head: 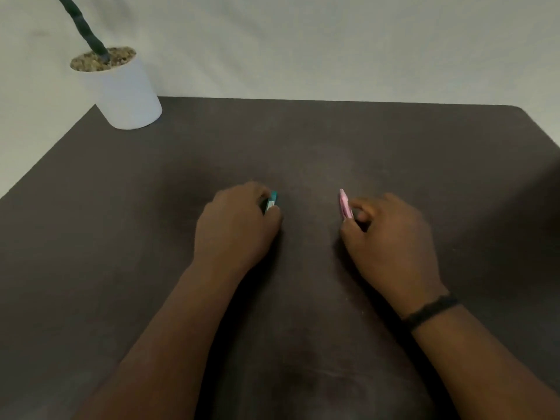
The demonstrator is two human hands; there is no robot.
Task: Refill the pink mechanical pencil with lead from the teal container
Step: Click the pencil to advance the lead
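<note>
Fingers [357, 207] pinch the pink pencil [345, 204]; left hand [236, 225] grips teal container [271, 203].

A dark brown, matte surface [303, 147] with a rounded far corner at the upper right of the frame fills most of the view. Behind it hangs a pale grey-white cloth backdrop [303, 40], softly creased. At the upper left of the frame, a white cylindrical pot [127, 95] topped with small brown pebbles stands on the surface's far left corner, a dark green twisted stem [81, 25] rising from it. The light is dim and even.
</note>
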